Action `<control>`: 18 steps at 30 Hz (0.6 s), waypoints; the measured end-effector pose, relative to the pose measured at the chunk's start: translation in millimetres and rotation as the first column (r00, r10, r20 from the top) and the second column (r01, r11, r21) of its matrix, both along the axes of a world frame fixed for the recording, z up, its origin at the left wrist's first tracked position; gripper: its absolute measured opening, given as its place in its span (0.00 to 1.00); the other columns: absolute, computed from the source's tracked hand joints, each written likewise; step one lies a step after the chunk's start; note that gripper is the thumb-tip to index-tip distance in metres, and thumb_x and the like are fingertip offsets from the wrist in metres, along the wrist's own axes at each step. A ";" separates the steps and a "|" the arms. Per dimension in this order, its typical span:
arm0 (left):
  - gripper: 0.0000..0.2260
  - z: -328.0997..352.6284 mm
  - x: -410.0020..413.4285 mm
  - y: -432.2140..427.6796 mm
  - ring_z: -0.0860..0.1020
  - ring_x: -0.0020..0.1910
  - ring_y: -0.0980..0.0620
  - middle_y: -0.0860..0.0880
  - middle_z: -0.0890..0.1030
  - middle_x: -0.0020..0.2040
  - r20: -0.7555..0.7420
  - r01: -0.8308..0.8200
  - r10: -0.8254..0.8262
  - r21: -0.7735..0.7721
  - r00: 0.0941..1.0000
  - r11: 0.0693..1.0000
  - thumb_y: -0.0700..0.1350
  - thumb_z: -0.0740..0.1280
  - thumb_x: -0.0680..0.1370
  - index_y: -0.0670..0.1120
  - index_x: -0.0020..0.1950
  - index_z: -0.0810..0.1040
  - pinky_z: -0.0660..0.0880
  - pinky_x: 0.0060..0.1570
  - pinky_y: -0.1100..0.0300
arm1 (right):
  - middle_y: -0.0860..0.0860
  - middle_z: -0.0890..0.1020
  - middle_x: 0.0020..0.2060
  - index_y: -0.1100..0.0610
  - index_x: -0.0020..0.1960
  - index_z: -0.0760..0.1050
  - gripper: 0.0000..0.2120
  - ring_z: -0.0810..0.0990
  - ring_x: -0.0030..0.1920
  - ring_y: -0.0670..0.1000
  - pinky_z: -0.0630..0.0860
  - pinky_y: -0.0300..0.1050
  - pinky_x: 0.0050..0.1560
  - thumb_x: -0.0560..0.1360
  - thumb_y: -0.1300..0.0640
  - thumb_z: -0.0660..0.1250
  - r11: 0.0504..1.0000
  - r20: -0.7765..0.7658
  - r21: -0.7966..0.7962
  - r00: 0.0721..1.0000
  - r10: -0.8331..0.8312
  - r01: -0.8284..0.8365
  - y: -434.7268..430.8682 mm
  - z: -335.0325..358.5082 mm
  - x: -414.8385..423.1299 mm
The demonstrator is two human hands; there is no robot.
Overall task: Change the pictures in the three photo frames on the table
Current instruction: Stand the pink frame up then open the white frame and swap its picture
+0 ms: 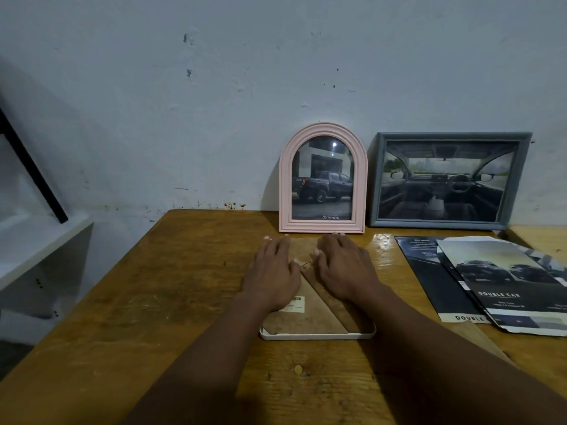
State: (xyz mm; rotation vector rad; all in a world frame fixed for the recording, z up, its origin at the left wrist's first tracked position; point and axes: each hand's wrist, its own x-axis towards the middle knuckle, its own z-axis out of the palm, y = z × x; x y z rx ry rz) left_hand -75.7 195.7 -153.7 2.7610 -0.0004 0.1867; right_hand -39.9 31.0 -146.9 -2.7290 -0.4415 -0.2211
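- Your fingers (277, 245) on both hands lie straight and relaxed, palms down, gripping nothing; their tips reach almost to the foot of the pink arched frame (322, 178).
- Your left hand (271, 271) and right hand (343, 268) rest flat, side by side, on the brown backing board (310, 320), thumbs nearly meeting at its middle.
- That board belongs to the white frame (316, 336), which lies face down on the wooden table (171, 302) right in front of you. A barcode label (295, 303) shows just below your left wrist.
- The pink arched frame stands upright against the wall (214, 87), with a pickup truck picture in it.
- Just to its right, the grey frame (449, 179) leans on the same wall and shows a car interior.
- Loose car brochure pages (503, 286) lie overlapped on the table to the right of your right forearm.
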 end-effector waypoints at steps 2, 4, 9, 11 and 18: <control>0.26 -3.8 2.2 2.3 0.46 0.82 0.49 0.49 0.53 0.84 -0.014 0.075 -0.075 0.006 0.997 0.997 0.52 0.52 0.86 0.49 0.84 0.51 0.46 0.79 0.50 | 0.55 0.77 0.64 0.55 0.67 0.69 0.21 0.74 0.65 0.55 0.68 0.53 0.65 0.82 0.45 0.52 1.000 0.094 -0.027 0.996 0.006 -0.004 -0.7 0.0 -1.3; 0.26 -2.8 2.8 3.5 0.48 0.82 0.50 0.49 0.53 0.84 -0.013 0.097 -0.097 0.018 0.995 0.995 0.51 0.52 0.86 0.49 0.84 0.50 0.46 0.79 0.51 | 0.55 0.80 0.57 0.54 0.64 0.72 0.18 0.77 0.57 0.55 0.71 0.51 0.57 0.81 0.47 0.53 0.998 0.170 -0.058 0.985 0.020 -0.010 0.2 0.7 -3.6; 0.27 2.4 4.4 1.8 0.56 0.81 0.49 0.48 0.58 0.82 -0.015 0.052 -0.051 0.090 0.999 0.995 0.53 0.54 0.85 0.48 0.83 0.54 0.55 0.79 0.50 | 0.54 0.82 0.48 0.55 0.59 0.73 0.16 0.79 0.45 0.53 0.71 0.47 0.48 0.81 0.47 0.54 0.993 0.199 -0.113 0.979 0.049 -0.026 -0.7 1.4 0.4; 0.27 5.4 5.2 0.2 0.57 0.80 0.48 0.48 0.59 0.82 -0.012 0.032 -0.031 0.091 0.999 0.995 0.53 0.53 0.85 0.48 0.83 0.54 0.57 0.78 0.51 | 0.55 0.81 0.48 0.55 0.59 0.72 0.15 0.79 0.45 0.54 0.70 0.47 0.47 0.81 0.47 0.54 0.993 0.191 -0.110 0.980 0.061 -0.041 -0.6 2.9 0.9; 0.25 12.1 -15.5 -12.3 0.73 0.69 0.46 0.45 0.71 0.75 0.144 -0.080 0.050 0.213 0.988 0.974 0.51 0.55 0.84 0.47 0.81 0.58 0.69 0.67 0.52 | 0.55 0.73 0.68 0.53 0.68 0.65 0.21 0.67 0.72 0.56 0.62 0.63 0.72 0.82 0.44 0.47 0.996 0.017 -0.074 0.999 0.052 -0.050 0.6 -8.8 -15.9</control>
